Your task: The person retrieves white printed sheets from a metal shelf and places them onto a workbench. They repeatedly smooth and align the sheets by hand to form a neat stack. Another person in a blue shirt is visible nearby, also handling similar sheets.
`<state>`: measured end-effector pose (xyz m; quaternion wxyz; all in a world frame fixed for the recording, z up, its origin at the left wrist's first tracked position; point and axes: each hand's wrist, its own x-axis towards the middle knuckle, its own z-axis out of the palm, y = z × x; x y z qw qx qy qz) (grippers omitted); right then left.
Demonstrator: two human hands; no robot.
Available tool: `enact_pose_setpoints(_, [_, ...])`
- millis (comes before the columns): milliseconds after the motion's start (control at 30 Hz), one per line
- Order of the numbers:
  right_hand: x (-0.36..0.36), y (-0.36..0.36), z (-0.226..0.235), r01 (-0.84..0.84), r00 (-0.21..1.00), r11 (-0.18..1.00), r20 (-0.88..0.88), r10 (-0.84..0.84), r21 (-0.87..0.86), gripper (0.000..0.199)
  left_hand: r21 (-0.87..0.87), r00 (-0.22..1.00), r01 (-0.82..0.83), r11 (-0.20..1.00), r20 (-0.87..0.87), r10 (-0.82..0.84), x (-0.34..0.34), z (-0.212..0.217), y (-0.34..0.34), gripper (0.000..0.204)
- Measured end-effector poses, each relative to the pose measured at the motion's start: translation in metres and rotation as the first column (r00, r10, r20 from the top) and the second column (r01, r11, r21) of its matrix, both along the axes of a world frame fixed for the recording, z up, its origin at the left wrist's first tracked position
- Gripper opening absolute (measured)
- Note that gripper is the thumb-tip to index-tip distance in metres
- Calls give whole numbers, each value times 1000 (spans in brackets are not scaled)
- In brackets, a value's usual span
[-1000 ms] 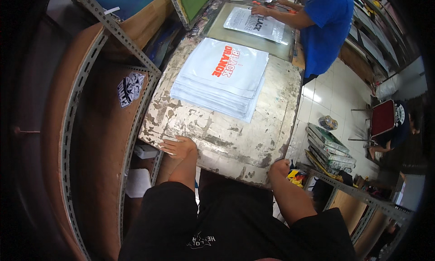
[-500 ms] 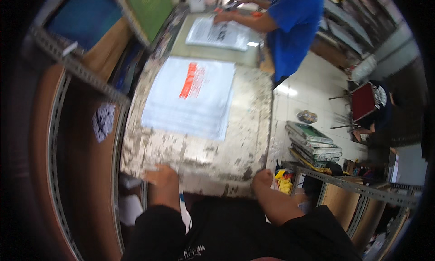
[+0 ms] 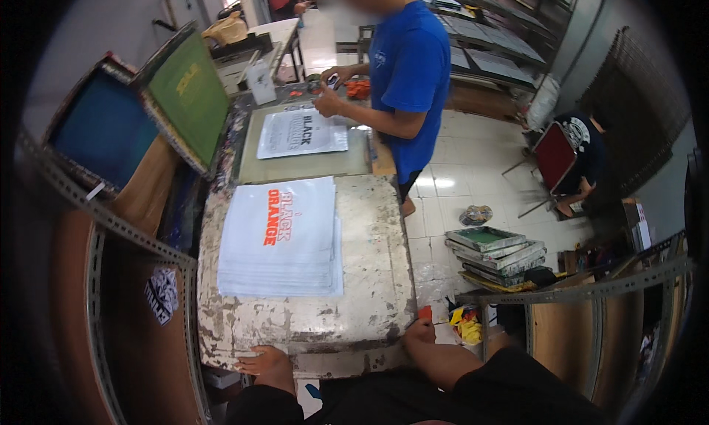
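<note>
The room is a crowded print workshop, and the worn white table (image 3: 369, 277) in the middle is the landmark. Its near edge is chipped and stained, and both hands of the person rest there. The left hand (image 3: 267, 364) lies flat on the near edge toward the left corner, with the fingers a little spread and holding nothing. The right hand (image 3: 418, 330) is at the near right corner; its fingers bend over the rim, so I cannot tell if they are spread or pressed together. The stack of pale printed bags (image 3: 283, 238) lies on the left half of the table, well apart from both hands, with a bare strip of tabletop between it and the near edge. Left of the table stand metal shelf rails (image 3: 96, 225), very close. Right of the table the tiled floor (image 3: 473, 181) is open, up to a pile of screen frames (image 3: 493, 252). Beyond the far edge of the table, another person in a blue shirt (image 3: 408, 78) works at a second table.
</note>
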<state>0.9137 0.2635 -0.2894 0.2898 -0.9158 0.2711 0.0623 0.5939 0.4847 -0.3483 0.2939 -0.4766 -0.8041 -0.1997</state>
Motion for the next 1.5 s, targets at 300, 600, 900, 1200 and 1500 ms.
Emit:
enact_pose_setpoints(300, [-5, 2, 9, 29, 999, 999, 36, -27, -38, 44, -5, 997, 37, 999, -67, -37, -2, 22, -7, 62])
enact_pose_setpoints(600, [-7, -4, -22, 24, 998, 991, 63, -16, -129, 40, -57, 989, 32, 998, -140, -40, -5, 21, -11, 62])
enact_pose_setpoints(900, [-5, 0, -22, 84, 991, 976, 115, -62, -200, 36, -84, 978, 85, 993, -185, -99, -5, 5, -4, 61])
enact_pose_setpoints(1200, [-11, -5, -15, 82, 993, 954, 102, -55, -288, 32, -123, 951, 77, 989, -288, -110, -7, -2, 1, 61])
enact_pose_setpoints(1500, [-6, 2, 10, 43, 999, 956, 29, -36, -289, 31, -163, 917, -27, 986, -398, -40, -18, -6, -4, 60])
